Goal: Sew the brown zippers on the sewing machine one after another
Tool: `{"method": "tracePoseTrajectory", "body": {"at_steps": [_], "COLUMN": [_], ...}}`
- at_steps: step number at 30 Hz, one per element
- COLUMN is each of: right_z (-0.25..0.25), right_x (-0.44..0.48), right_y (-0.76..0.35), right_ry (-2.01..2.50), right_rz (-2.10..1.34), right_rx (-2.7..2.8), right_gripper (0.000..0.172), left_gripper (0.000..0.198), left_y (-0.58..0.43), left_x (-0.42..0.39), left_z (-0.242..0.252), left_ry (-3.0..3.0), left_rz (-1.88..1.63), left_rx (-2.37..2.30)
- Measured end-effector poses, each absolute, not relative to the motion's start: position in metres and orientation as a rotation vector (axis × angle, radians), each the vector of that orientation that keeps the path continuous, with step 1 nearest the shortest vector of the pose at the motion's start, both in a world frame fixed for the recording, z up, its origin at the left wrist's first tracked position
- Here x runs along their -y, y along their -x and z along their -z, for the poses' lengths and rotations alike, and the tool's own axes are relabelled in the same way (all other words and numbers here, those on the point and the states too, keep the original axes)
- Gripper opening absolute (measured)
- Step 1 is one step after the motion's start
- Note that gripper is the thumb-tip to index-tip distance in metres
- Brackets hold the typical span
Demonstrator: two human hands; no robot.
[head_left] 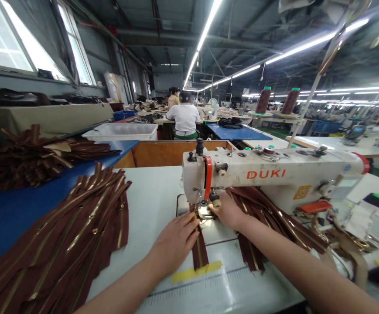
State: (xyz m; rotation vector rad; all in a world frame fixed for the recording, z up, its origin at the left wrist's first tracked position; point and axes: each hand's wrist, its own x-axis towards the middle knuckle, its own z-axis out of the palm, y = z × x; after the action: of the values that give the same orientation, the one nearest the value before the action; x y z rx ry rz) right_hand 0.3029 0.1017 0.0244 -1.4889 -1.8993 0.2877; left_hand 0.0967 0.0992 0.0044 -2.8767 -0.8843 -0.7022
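Observation:
A white DUKI sewing machine (274, 174) stands on the pale table (150, 200). A brown zipper strip (199, 248) with a gold middle lies under the presser foot (205, 212) and runs toward me. My left hand (176, 240) lies flat on the strip's left side, fingers stretched out. My right hand (228, 211) rests just right of the presser foot, fingers curled against the strip's far end. More brown zipper strips (268, 218) pile under the machine's arm behind my right forearm.
A large stack of brown zipper strips (68, 240) lies at the left, with another heap (29, 157) on the blue bench. Yellow tape (196, 272) marks the table near me. Two thread cones (264, 100) stand behind. A person in white (184, 120) sits ahead, back turned.

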Motion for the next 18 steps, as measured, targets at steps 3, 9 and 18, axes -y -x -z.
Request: {"method": "tracePoseTrajectory", "body": {"at_steps": [3,9,18], "right_z": [-0.022,-0.008,-0.002], "right_x": [-0.064,-0.032,-0.036], "right_y": [-0.296,-0.275,-0.275], "right_ry": [1.502,1.36,1.365], "right_rz": [-0.161,-0.062,-0.004], "right_rx": [1.93,2.157,2.199], "right_gripper": [0.02,0.019,0.02], "left_gripper": [0.024,0.026,0.025], "left_y": [-0.097,-0.097,-0.097], "left_x": [-0.097,-0.097,-0.097], "left_z": [-0.004,-0.001,-0.001], "left_ry": [2.865,2.837,2.856], "left_rz": [0.742,0.719,0.694], "left_rx": [0.852,0.859,0.85]}}
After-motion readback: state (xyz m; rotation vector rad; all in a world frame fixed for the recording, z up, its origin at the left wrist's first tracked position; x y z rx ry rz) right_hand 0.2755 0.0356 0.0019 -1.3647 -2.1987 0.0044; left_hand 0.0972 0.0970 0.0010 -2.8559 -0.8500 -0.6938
